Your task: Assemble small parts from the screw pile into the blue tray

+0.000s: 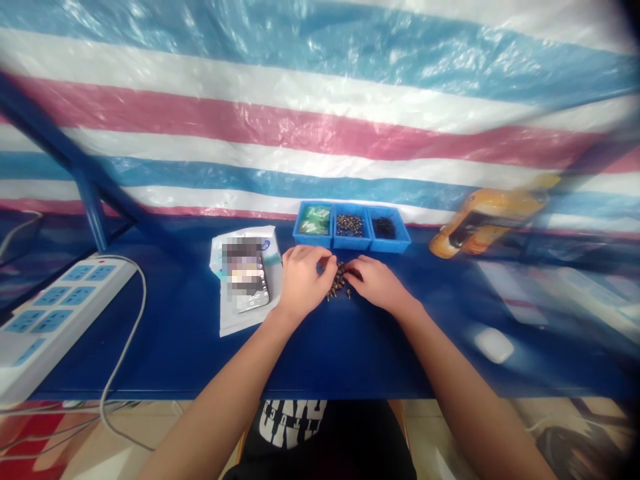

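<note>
Blue plastic bins (353, 237) stand in a joined row of three at the far edge of the table (175, 347). The left one holds green packets (314, 220), the middle one a heap of dark-and-brass fasteners (349, 225), and the right one finer black pieces (384, 228). A loose pile of small fasteners (339, 280) remains outside the bins, on the table between the left hand (301, 280) and the right hand (376, 283). Both hands are half closed, curling inward with their fingers at the pile's edges. At this resolution, I cannot tell whether either hand has hold of a piece.

To the left, a smartphone (247, 277) lies on a white plastic bag (240, 323), near a white power strip (63, 323). A blurred orange object (483, 223) and a white computer mouse (493, 345) sit to the right. Striped blue, pink and white tarpaulin (320, 120) hangs behind the table.
</note>
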`<state>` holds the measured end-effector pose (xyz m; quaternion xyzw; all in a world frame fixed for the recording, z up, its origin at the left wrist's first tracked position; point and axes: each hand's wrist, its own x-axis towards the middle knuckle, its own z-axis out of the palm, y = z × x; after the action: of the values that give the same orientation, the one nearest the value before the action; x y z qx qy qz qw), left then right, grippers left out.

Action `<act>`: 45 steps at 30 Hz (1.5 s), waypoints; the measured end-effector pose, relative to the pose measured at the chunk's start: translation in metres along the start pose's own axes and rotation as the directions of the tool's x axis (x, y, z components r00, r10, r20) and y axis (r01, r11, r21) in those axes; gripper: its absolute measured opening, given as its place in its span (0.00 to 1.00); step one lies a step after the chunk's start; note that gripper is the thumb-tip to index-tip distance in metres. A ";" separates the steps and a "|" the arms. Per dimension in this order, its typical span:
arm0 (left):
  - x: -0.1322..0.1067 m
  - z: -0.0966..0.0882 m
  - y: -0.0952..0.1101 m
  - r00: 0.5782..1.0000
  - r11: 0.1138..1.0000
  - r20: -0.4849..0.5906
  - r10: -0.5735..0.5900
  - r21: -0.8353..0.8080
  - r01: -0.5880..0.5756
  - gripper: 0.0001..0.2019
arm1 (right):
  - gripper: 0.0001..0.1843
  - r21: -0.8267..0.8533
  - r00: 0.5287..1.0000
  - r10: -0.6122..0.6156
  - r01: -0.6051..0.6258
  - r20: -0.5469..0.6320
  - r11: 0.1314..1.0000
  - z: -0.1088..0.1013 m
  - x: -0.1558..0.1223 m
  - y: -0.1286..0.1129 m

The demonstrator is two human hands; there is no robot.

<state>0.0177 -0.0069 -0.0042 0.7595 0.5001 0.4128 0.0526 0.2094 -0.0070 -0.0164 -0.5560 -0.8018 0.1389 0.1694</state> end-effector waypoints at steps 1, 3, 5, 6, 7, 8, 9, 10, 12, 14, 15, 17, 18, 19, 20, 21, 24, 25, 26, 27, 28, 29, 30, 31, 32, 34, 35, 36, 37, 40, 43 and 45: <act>0.000 0.000 0.000 1.000 1.000 0.003 -0.002 -0.003 0.002 0.07 | 0.11 -0.010 1.000 -0.003 0.003 -0.004 1.000 0.001 0.000 0.000; 0.000 0.000 0.001 1.000 1.000 0.009 -0.007 -0.009 0.007 0.07 | 0.12 -0.026 1.000 -0.008 0.008 -0.012 1.000 0.002 0.001 0.001; 0.000 0.000 0.001 1.000 1.000 0.015 -0.013 -0.014 0.013 0.07 | 0.13 -0.031 1.000 -0.012 0.012 -0.017 0.999 0.003 0.002 0.002; 0.000 0.000 0.001 1.000 1.000 0.016 -0.017 -0.017 0.017 0.07 | 0.13 -0.026 1.000 -0.016 0.015 -0.020 1.000 0.002 0.002 0.002; 0.000 0.000 0.001 1.000 1.000 0.018 -0.019 -0.020 0.020 0.07 | 0.13 -0.018 1.000 -0.021 0.021 -0.023 1.000 0.002 0.002 0.003; 0.000 0.000 0.001 1.000 0.999 0.018 -0.021 -0.023 0.021 0.07 | 0.12 -0.004 0.999 -0.030 0.030 -0.025 1.000 0.001 0.002 0.004; 0.000 0.000 0.001 1.000 0.999 0.017 -0.023 -0.027 0.023 0.07 | 0.12 0.014 0.999 -0.039 0.039 -0.030 0.999 0.000 0.002 0.005; 0.000 -0.001 0.001 1.000 0.999 0.016 -0.024 -0.030 0.024 0.07 | 0.12 0.035 0.998 -0.047 0.048 -0.035 0.998 0.000 0.002 0.006; 0.001 -0.001 0.001 1.000 0.999 0.018 -0.025 -0.036 0.025 0.07 | 0.11 0.084 0.997 -0.059 0.063 -0.050 0.994 -0.002 0.002 0.007; 0.001 -0.002 0.002 1.000 0.999 0.021 -0.021 -0.043 0.022 0.07 | 0.11 0.146 0.995 -0.060 0.072 -0.082 0.987 -0.004 0.002 0.007; 0.001 -0.002 0.002 1.000 0.999 0.023 -0.019 -0.045 0.020 0.07 | 0.10 0.183 0.993 -0.054 0.072 -0.102 0.981 -0.005 0.002 0.006; 0.001 -0.003 0.002 0.999 0.999 0.032 -0.017 -0.043 0.018 0.07 | 0.10 0.272 0.991 -0.023 0.059 -0.134 0.960 -0.006 0.002 0.003; 0.001 -0.003 0.002 0.999 0.999 0.044 -0.014 -0.040 0.016 0.07 | 0.10 0.322 0.990 0.003 0.043 -0.142 0.946 -0.006 0.002 0.002; 0.001 -0.002 0.001 0.998 0.999 0.063 -0.008 -0.036 0.011 0.07 | 0.10 0.372 0.989 0.035 0.021 -0.143 0.928 -0.006 0.002 0.001; 0.001 -0.002 0.001 0.996 0.999 0.088 0.001 -0.033 0.002 0.07 | 0.11 0.427 0.988 0.070 -0.005 -0.137 0.904 -0.006 0.002 0.000; 0.000 -0.001 0.000 0.993 0.999 0.116 0.015 -0.033 -0.012 0.07 | 0.11 0.488 0.987 0.105 -0.033 -0.121 0.872 -0.006 0.002 -0.001; 0.000 0.002 0.000 0.978 0.997 0.199 0.069 -0.059 -0.058 0.10 | 0.13 0.691 0.986 0.168 -0.107 -0.020 0.714 -0.007 0.003 -0.002; -0.001 0.002 0.000 0.971 0.995 0.222 0.086 -0.077 -0.070 0.11 | 0.14 0.750 0.985 0.173 -0.128 0.018 0.649 -0.007 0.004 -0.002; -0.001 0.003 0.001 0.965 0.992 0.242 0.103 -0.100 -0.081 0.11 | 0.15 0.796 0.983 0.176 -0.145 0.049 0.587 -0.008 0.004 -0.003; 0.000 0.003 0.001 0.960 0.988 0.255 0.120 -0.126 -0.090 0.11 | 0.15 0.833 0.982 0.175 -0.155 0.071 0.531 -0.009 0.004 -0.004; 0.000 0.003 0.002 0.957 0.984 0.258 0.134 -0.151 -0.097 0.11 | 0.15 0.862 0.981 0.171 -0.160 0.087 0.480 -0.009 0.004 -0.005; 0.000 0.003 0.002 0.957 0.980 0.252 0.143 -0.173 -0.101 0.10 | 0.15 0.887 0.982 0.163 -0.160 0.097 0.434 -0.009 0.004 -0.006; 0.000 0.002 0.002 0.960 0.977 0.239 0.145 -0.188 -0.101 0.10 | 0.15 0.905 0.983 0.149 -0.159 0.107 0.395 -0.009 0.004 -0.007; 0.000 0.002 0.002 0.966 0.976 0.218 0.140 -0.197 -0.097 0.09 | 0.15 0.917 0.985 0.132 -0.156 0.115 0.367 -0.009 0.004 -0.007; 0.000 0.001 0.002 0.972 0.975 0.197 0.132 -0.202 -0.091 0.09 | 0.15 0.924 0.986 0.115 -0.154 0.121 0.349 -0.009 0.003 -0.007; 0.000 0.000 0.002 0.980 0.973 0.165 0.113 -0.216 -0.076 0.08 | 0.16 0.928 0.987 0.093 -0.155 0.130 0.340 -0.008 0.002 -0.006; 0.000 0.000 0.002 0.982 0.971 0.155 0.107 -0.227 -0.070 0.08 | 0.17 0.927 0.987 0.088 -0.155 0.133 0.341 -0.008 0.002 -0.006; 0.000 -0.001 0.002 0.984 0.969 0.150 0.101 -0.240 -0.063 0.07 | 0.17 0.926 0.987 0.085 -0.154 0.133 0.345 -0.008 0.002 -0.005; 0.000 -0.001 0.002 0.984 0.967 0.148 0.094 -0.250 -0.055 0.07 | 0.18 0.924 0.988 0.083 -0.151 0.129 0.353 -0.009 0.001 -0.004; -0.001 -0.002 0.003 0.986 0.962 0.151 0.066 -0.274 -0.022 0.06 | 0.19 0.904 0.992 0.063 -0.129 0.113 0.408 -0.012 0.000 -0.003; -0.001 -0.003 0.004 0.988 0.955 0.149 0.048 -0.295 -0.002 0.05 | 0.19 0.880 0.994 0.053 -0.107 0.093 0.463 -0.014 0.000 -0.005; -0.001 -0.003 0.005 0.988 0.956 0.145 0.045 -0.293 0.000 0.05 | 0.20 0.876 0.995 0.057 -0.095 0.078 0.472 -0.014 0.000 -0.006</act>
<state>0.0191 -0.0110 -0.0005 0.7780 0.4196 0.4241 0.1969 0.2106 -0.0090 -0.0017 -0.4232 -0.5951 0.5474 0.4088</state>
